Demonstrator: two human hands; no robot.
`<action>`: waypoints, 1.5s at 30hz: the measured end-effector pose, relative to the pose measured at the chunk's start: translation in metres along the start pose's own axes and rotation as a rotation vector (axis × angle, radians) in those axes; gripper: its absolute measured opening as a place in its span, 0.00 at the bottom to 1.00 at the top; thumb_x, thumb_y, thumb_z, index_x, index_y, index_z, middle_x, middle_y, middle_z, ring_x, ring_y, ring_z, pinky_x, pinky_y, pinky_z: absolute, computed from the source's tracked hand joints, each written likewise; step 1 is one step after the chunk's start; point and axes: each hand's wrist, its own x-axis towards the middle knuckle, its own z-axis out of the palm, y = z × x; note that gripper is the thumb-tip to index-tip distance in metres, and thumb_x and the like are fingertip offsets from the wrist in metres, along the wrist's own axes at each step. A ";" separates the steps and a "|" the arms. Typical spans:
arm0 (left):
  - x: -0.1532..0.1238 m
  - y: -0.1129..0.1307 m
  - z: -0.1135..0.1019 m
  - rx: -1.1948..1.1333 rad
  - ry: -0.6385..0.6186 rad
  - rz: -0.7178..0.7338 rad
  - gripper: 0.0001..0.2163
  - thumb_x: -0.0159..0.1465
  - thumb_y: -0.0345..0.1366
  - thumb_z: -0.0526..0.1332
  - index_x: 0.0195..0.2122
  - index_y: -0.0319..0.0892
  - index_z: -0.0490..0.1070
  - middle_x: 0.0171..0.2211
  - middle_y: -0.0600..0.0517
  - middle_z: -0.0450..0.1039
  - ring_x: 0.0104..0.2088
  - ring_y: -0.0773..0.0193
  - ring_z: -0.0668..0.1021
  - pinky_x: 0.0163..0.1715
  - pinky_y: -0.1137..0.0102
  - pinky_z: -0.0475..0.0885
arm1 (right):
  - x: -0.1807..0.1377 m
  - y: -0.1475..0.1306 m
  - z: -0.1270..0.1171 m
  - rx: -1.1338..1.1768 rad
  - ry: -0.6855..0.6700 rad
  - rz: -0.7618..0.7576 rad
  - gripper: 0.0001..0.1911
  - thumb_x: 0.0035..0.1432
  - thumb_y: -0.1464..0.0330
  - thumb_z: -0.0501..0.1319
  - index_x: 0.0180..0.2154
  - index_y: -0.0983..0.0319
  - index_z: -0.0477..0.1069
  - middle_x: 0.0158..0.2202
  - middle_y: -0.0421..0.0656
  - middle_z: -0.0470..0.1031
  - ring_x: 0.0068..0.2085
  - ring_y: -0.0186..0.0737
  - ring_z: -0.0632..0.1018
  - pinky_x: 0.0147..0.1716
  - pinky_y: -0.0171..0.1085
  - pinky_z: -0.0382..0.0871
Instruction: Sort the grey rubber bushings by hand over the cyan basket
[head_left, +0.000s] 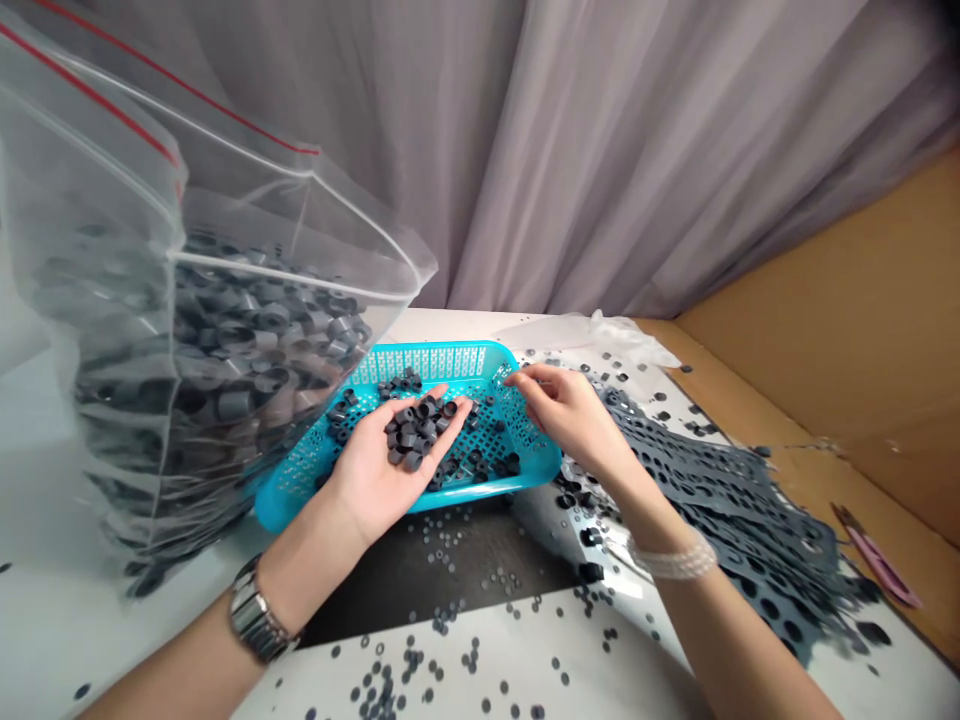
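My left hand [382,465] is palm up over a blue plastic basket [457,495], cupping a heap of small black rubber caps [418,432]. More of these caps lie on the basket's perforated floor. Above the basket's right end is my right hand [562,405], its thumb and index finger pinched together and the other fingers curled in. Whatever may be between those fingertips is too small or hidden to make out. A large clear zip bag [247,260], full of similar dark caps, stands on the left, close to the basket.
Perforated dark rubber sheets [720,480] are piled on the right, with pink-handled cutters [877,560] beyond them. Small black discs [386,690] are strewn over the white table and a dark board [450,575]. A cardboard panel [847,290] borders the right; grey curtains [525,150] hang behind.
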 end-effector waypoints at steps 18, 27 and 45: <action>0.005 0.003 -0.002 -0.023 0.031 0.094 0.19 0.60 0.23 0.50 0.53 0.27 0.63 0.46 0.33 0.71 0.51 0.44 0.72 0.43 0.56 0.75 | 0.008 0.012 0.032 -0.827 -0.320 -0.177 0.13 0.55 0.77 0.55 0.41 0.64 0.73 0.34 0.51 0.75 0.38 0.46 0.75 0.34 0.39 0.63; 0.006 0.003 -0.003 0.002 0.040 0.071 0.15 0.62 0.24 0.50 0.50 0.30 0.65 0.44 0.35 0.72 0.51 0.46 0.72 0.42 0.60 0.77 | -0.002 -0.010 0.005 0.667 -0.556 0.223 0.10 0.56 0.62 0.60 0.35 0.62 0.70 0.15 0.29 0.51 0.16 0.24 0.46 0.13 0.28 0.40; -0.001 -0.002 0.000 0.015 -0.061 -0.022 0.21 0.59 0.24 0.53 0.55 0.27 0.60 0.50 0.31 0.68 0.51 0.43 0.71 0.47 0.57 0.74 | 0.000 -0.005 0.008 0.874 -0.287 0.318 0.15 0.56 0.61 0.53 0.23 0.64 0.65 0.18 0.36 0.62 0.13 0.23 0.51 0.14 0.31 0.39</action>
